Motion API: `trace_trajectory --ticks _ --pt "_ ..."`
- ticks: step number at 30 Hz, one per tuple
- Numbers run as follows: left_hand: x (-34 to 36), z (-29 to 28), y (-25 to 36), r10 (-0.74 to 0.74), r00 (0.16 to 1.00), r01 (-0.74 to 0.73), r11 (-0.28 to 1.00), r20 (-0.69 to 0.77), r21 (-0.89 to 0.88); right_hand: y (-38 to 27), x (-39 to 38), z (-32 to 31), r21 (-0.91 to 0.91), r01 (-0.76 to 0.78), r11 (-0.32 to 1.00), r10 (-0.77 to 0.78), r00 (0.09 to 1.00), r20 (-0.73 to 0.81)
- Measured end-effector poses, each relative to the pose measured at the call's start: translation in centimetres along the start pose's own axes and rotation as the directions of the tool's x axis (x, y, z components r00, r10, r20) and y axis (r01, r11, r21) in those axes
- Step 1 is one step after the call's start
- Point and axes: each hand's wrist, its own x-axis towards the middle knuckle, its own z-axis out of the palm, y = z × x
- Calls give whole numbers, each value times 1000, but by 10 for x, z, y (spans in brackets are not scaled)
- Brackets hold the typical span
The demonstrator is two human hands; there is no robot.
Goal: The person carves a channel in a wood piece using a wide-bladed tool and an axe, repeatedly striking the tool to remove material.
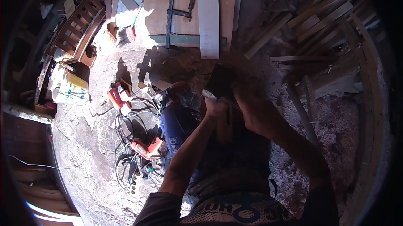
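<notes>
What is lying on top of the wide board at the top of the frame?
On the board lie a black bar clamp with a wooden handle and a long pale plank, which overhangs its near edge. Whatever is beneath the plank is covered.

Bare forearms, short dark sleeves, a dark printed mesh shirt point(239, 211).

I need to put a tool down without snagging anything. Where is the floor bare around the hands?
Bare floor lies left of the cable tangle, below the white bucket. A shavings-strewn patch lies right of the right hand. Crowded: power tools beside the left hand, and wood offcuts at upper right.
</notes>
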Motion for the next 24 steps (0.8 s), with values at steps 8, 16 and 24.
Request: trace_trajectory --ticks 8,16,24 --pt "-9 -14 4 -102 994 88 968 49 236 -33 29 -84 569 34 822 250 875 -414" --pt "-9 0 13 27 994 -34 997 106 66 2 -31 13 156 -151 976 158 987 -35" --pt "-30 -21 10 -234 936 254 966 264 -44 -11 -51 17 565 -319 761 412 910 -41"
